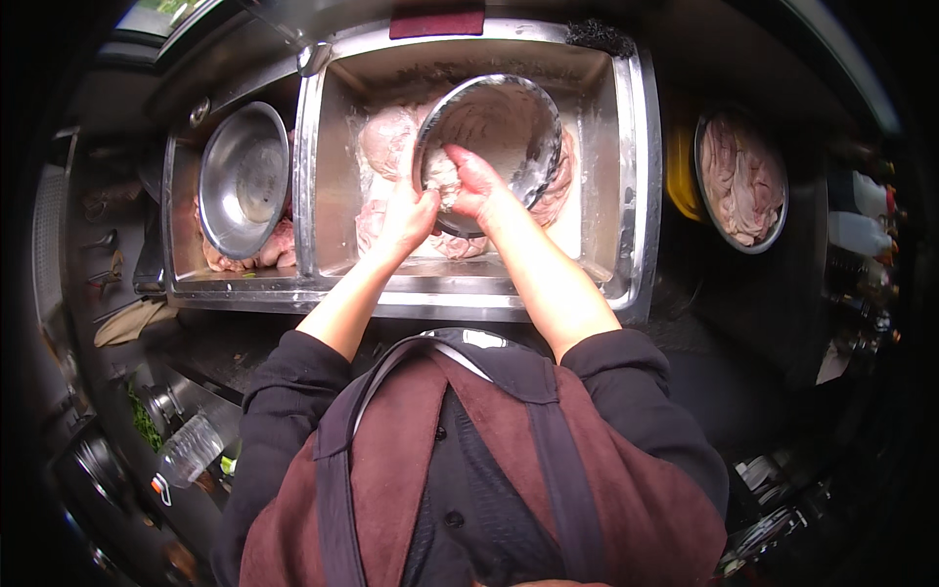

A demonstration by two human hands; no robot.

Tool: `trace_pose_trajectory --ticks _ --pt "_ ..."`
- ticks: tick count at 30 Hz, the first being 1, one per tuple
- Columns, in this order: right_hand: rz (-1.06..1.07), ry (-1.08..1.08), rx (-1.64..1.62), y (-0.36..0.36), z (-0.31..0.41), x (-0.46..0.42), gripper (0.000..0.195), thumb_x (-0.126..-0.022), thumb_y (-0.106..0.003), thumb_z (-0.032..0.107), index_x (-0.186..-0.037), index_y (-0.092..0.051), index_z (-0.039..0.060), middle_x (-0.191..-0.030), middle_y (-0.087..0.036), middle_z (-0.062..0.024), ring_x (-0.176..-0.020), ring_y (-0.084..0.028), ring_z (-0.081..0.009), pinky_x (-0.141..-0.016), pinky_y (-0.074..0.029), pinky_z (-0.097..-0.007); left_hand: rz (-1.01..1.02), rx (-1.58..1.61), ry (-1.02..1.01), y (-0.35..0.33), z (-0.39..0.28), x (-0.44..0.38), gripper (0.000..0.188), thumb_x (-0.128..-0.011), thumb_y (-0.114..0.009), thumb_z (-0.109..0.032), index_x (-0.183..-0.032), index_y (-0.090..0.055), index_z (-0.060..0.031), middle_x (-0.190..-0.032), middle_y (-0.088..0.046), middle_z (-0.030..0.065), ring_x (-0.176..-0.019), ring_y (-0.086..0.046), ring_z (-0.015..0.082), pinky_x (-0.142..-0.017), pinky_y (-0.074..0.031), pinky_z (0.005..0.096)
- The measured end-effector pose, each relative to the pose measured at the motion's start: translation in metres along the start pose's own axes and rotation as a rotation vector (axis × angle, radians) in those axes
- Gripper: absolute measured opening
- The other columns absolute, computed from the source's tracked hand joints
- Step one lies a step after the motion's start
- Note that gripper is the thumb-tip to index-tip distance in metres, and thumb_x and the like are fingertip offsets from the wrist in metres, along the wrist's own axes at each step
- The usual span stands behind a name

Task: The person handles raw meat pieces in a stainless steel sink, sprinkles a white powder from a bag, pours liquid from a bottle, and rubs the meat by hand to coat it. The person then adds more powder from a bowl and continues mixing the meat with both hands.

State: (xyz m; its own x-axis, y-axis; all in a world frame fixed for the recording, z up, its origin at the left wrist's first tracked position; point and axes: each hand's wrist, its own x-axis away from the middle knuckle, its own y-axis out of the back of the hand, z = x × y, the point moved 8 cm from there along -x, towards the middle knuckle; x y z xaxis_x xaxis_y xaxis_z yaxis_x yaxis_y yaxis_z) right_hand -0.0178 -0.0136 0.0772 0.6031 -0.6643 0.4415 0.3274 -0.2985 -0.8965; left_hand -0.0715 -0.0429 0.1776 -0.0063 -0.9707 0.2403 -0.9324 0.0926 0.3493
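Observation:
Over the large stainless-steel sink basin [469, 271], a round metal bowl [513, 125] is held tilted, its open mouth facing me. My left hand [407, 213] grips the bowl's near left rim. Inside the bowl, my right hand [477, 180] cups a clump of whitish, floury paste [441, 176] against the left wall. More of the pale coating is smeared over the bowl's inside. Beneath and around the bowl, large pieces of raw pale-pink meat [386, 139] lie in whitish residue on the basin floor. The bowl hides part of the meat.
In the smaller left basin, an oval-looking metal bowl [249, 180] leans over more raw meat [279, 246]. To the right, a metal bowl of meat strips [741, 180] stands by a yellow container [684, 172]. A plastic bottle [191, 449] lies at lower left. The faucet [314, 59] is behind the divider.

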Motion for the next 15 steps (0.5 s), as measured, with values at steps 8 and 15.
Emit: trace_pose_trajectory --ticks 8,15 --pt "-0.085 0.147 0.252 0.046 0.126 0.064 0.025 -0.093 -0.047 0.02 -0.105 -0.057 0.0009 -0.094 -0.064 -0.0111 -0.083 -0.064 -0.0217 -0.073 -0.054 -0.0352 -0.225 0.445 0.183 0.039 0.05 -0.002 0.053 -0.084 -0.045 -0.006 -0.13 -0.02 -0.0083 -0.11 -0.049 0.0209 -0.071 -0.064 0.0239 -0.044 -0.057 0.0279" --pt "-0.501 0.153 0.933 0.161 0.142 0.069 0.019 -0.088 -0.054 0.013 -0.101 -0.059 0.001 -0.091 -0.064 -0.0081 -0.083 -0.062 -0.0178 -0.073 -0.051 -0.0299 -0.411 0.534 0.215 0.083 0.072 0.022 0.052 -0.084 -0.044 -0.004 -0.13 -0.019 -0.0061 -0.112 -0.049 0.0196 -0.075 -0.065 0.0269 -0.046 -0.058 0.029"
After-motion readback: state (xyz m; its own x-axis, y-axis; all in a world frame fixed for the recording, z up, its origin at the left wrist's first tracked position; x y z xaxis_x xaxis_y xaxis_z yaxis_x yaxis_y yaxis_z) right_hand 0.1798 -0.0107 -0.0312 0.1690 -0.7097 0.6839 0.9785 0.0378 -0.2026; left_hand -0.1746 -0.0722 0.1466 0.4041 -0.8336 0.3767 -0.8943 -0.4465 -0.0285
